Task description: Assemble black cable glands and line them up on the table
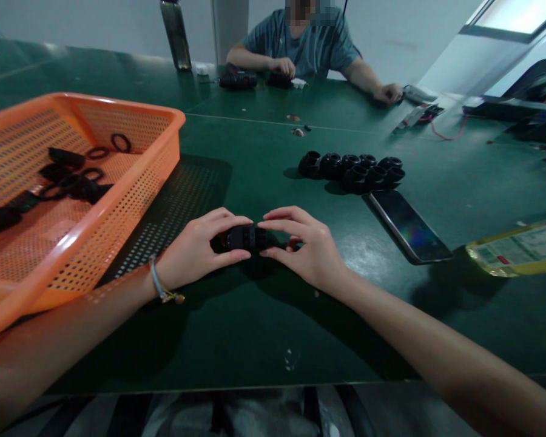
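Observation:
Between my two hands is a small black ribbed cylindrical part (247, 238), lying sideways close above the green table (236, 340). My left hand (204, 243) grips its left end, thumb on the near side and fingers on the far side. At its right end, my right hand (307, 246) pinches with fingertips and thumb. The exact kind of part cannot be made out. Beyond my right hand stands a cluster of several black round hollow parts (355, 171), set close together in rows.
An orange perforated basket (164, 121) with black rings and other black parts stands left. A phone (409, 226) and a yellow-liquid bottle (521, 247) lie right. Across the table a person (295, 45) sits behind a dark tool (237, 79), beside a tall bottle (176, 35).

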A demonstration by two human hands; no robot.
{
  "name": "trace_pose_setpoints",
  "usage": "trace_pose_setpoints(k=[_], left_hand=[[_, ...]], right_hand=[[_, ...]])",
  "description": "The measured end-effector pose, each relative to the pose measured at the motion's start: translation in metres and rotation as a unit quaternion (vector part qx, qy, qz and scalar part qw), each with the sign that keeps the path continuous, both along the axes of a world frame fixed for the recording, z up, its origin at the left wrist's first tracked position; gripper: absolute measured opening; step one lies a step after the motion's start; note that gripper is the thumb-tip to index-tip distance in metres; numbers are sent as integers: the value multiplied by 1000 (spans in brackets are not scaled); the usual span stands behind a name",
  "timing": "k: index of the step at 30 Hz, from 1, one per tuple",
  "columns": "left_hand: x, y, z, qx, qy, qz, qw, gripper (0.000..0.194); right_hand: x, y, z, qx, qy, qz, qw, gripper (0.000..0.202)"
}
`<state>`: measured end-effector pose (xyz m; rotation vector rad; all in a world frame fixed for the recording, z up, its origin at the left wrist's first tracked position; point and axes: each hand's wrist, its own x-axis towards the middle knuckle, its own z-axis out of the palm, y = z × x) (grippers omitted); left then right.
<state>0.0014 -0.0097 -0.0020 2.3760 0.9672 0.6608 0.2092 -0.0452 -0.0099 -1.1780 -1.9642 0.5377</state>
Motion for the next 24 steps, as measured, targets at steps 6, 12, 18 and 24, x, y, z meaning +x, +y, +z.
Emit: trace_pose_setpoints(k=[6, 12, 18, 24], left_hand=[[0, 0, -1, 11, -6, -7, 1000, 41], [0, 0, -1, 18, -6, -10, 1000, 40], [-1, 0, -2, 21, -6, -8, 1000, 40], [-1, 0, -2, 20, -8, -10, 1000, 40]], right_hand=[[0, 1, -1, 13, -12, 5, 1000, 27], [1, 2, -5, 24, -7, 4, 1000, 28], [0, 2, -5, 27, -5, 5, 1000, 28], [0, 2, -4, 21, -6, 8, 1000, 28]])
